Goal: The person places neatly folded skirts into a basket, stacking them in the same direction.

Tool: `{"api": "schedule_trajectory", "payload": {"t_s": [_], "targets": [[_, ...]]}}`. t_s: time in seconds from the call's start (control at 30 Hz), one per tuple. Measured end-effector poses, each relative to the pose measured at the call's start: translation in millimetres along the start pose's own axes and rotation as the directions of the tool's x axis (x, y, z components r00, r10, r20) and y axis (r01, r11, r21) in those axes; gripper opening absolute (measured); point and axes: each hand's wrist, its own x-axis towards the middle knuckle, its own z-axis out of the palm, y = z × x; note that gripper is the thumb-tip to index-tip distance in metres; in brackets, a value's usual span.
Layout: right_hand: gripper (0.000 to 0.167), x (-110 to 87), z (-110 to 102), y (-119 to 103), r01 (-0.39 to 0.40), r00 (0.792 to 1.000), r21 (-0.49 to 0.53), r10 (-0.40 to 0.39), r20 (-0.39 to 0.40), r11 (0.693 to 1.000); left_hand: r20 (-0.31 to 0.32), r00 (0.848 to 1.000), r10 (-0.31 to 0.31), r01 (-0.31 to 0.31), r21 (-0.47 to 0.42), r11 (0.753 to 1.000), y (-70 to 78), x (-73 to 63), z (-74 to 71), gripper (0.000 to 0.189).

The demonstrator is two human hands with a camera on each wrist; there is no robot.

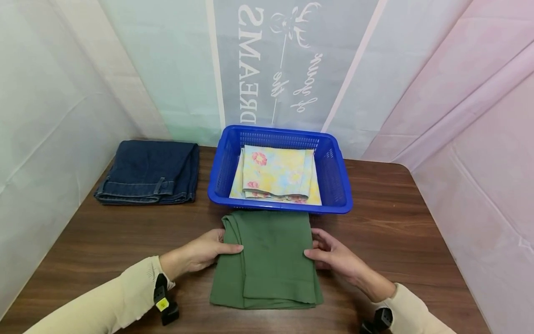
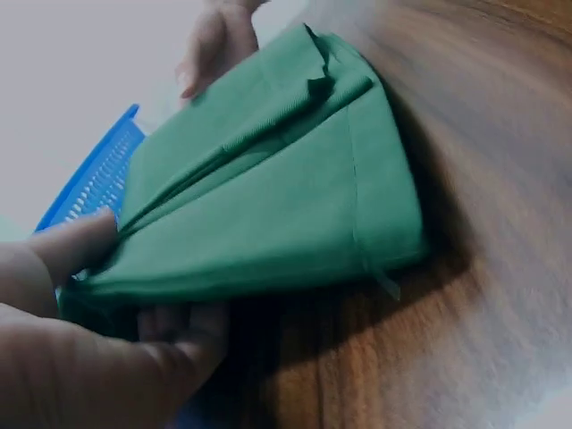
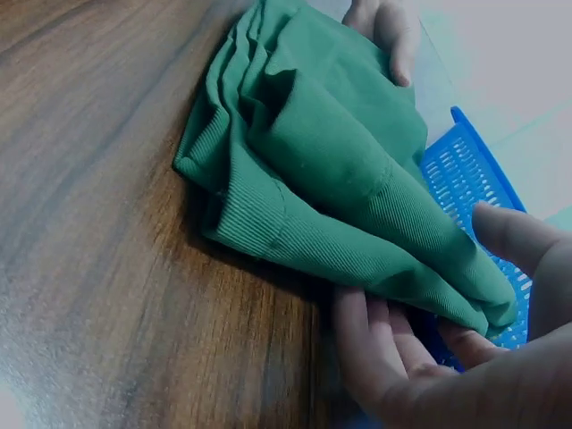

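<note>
A folded green garment lies in layers in front of the blue basket, near the middle of the table. At its left edge my left hand grips it, thumb on top and fingers underneath, as the left wrist view shows. My right hand holds the opposite edge, its thumb at the upper face and its fingers tucked below. In the right wrist view, the garment's layered hem hangs slightly above the wood. What exactly the garment is cannot be told from its folds.
Behind the garment stands a blue plastic basket containing a folded yellow floral cloth. Folded dark blue jeans lie at the back left of the brown wooden table. Printed fabric walls enclose the table's back and sides.
</note>
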Motion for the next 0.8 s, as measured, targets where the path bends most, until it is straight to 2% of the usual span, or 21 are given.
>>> {"api": "schedule_trajectory", "payload": {"t_s": [0.17,0.27,0.33,0.43,0.63,0.8], "targets": [[0.075,-0.4,-3,4,0.003,0.998,0.044,-0.005,0.063,0.999,0.040,0.999,0.009,-0.013,0.114,0.993,0.1,-0.4,0.5,0.080],[0.072,0.9,-4,7,-0.003,0.998,0.073,-0.002,0.067,0.997,0.068,0.996,0.051,-0.062,0.171,0.983,0.4,0.7,0.9,0.092],[0.072,1.7,-4,7,-0.003,0.998,0.088,-0.003,0.069,0.996,0.061,0.995,0.084,-0.095,0.212,0.973,-0.1,2.0,1.4,0.095],[0.072,2.9,-4,8,-0.001,0.998,0.090,-0.005,0.065,0.996,0.005,0.991,0.132,-0.129,0.273,0.953,-3.3,5.3,3.0,0.096],[0.066,3.1,-2,7,0.015,0.999,0.075,-0.018,0.036,0.997,-0.142,0.973,0.184,-0.125,0.348,0.929,-12.1,9.6,7.9,0.089],[0.066,1.6,-2,8,0.021,0.999,0.072,-0.023,0.030,0.997,-0.183,0.972,0.150,-0.086,0.318,0.944,-13.9,6.1,9.8,0.072]]}}
